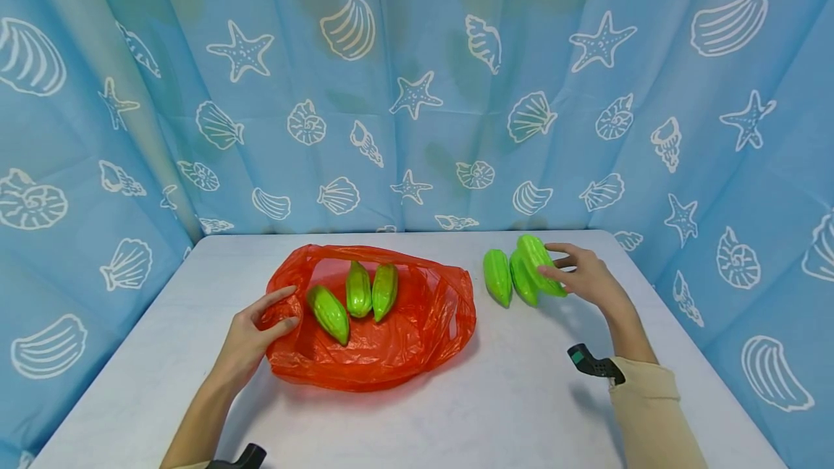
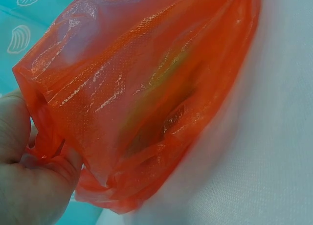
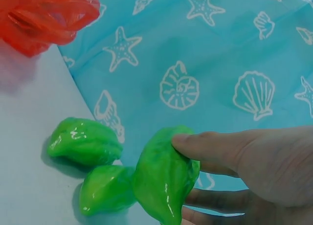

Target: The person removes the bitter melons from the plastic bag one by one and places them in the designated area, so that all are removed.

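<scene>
In the head view a thin red plastic bag (image 1: 417, 353) lies spread open on the table. Inside it are three glossy green star fruits (image 1: 329, 314), ridged lengthwise and tapered. My left hand (image 1: 250, 342) holds the bag's left edge between thumb and fingers; the left wrist view shows the plastic bunched there, with a fruit dimly visible through it. At the right, my right hand (image 1: 583, 277) pinches another star fruit (image 3: 164, 173) with thumb and fingers, raised over the table. Beside it sit two more, a left one (image 3: 85, 142) and a nearer one (image 3: 107, 190) partly overlapped by the held fruit.
A white-covered table (image 1: 495, 396) carries everything. Blue curtain (image 1: 404, 143) with white shells and starfish hangs behind and along both sides. Dark camera straps (image 1: 596, 364) sit at the wrists. The bag's right rim stands close to the loose fruits.
</scene>
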`<state>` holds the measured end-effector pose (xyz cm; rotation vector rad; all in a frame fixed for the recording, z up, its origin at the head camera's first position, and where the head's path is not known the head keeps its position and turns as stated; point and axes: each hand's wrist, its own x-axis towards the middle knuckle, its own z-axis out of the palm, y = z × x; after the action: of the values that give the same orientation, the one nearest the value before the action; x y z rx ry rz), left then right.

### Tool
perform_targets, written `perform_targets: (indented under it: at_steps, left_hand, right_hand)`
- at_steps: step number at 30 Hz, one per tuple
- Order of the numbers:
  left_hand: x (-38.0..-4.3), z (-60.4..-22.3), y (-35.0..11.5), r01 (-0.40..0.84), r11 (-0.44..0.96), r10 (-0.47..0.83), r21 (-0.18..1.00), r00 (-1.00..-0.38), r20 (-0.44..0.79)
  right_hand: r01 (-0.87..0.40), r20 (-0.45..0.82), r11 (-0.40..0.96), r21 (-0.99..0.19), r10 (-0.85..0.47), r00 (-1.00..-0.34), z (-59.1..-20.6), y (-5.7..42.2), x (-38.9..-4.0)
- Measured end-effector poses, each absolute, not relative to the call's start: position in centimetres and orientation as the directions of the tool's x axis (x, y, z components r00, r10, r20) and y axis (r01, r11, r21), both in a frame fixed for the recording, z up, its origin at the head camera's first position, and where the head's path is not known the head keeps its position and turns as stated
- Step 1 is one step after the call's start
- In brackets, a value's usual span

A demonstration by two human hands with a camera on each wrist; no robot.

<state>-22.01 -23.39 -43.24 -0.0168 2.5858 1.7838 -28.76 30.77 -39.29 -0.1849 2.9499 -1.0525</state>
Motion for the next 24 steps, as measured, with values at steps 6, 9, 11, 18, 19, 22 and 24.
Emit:
perform_targets:
  at_steps: [6, 9, 11, 18, 19, 22, 24]
  left_hand:
    - [-22.0, -43.0, -23.4, -0.008, 0.352, -0.006, 0.936, -1.0, -0.006]
    - [-22.0, -43.0, -23.5, -0.006, 0.346, -0.002, 0.938, -1.0, -0.006]
    - [-22.0, -42.9, -23.5, -0.006, 0.343, -0.001, 0.939, -1.0, -0.006]
    - [-22.1, -42.8, -23.5, -0.008, 0.331, -0.002, 0.944, -1.0, -0.007]
    - [-22.1, -42.8, -23.4, -0.009, 0.33, -0.003, 0.944, -1.0, -0.009]
    - [-22.2, -42.7, -23.4, -0.017, 0.328, -0.008, 0.944, -1.0, -0.016]
    - [-22.2, -42.6, -23.4, -0.024, 0.329, -0.012, 0.944, -1.0, -0.021]
  right_hand:
    - [-0.057, 0.011, 0.762, -0.645, -0.065, -0.998, -39.5, 31.3, -29.1]
    - [-0.027, -0.005, 0.755, -0.656, -0.041, -0.999, -39.6, 31.6, -29.2]
    - [-0.012, -0.012, 0.75, -0.661, -0.027, -1.0, -39.7, 31.8, -29.4]
    - [0.014, -0.009, 0.744, -0.668, 0.01, -1.0, -40.7, 32.7, -30.1]
    - [0.018, -0.008, 0.745, -0.667, 0.017, -1.0, -40.9, 32.8, -30.2]
    - [0.034, -0.012, 0.751, -0.66, 0.035, -0.999, -41.4, 33.0, -30.6]
    - [0.047, -0.015, 0.754, -0.655, 0.049, -0.999, -41.8, 33.1, -30.8]
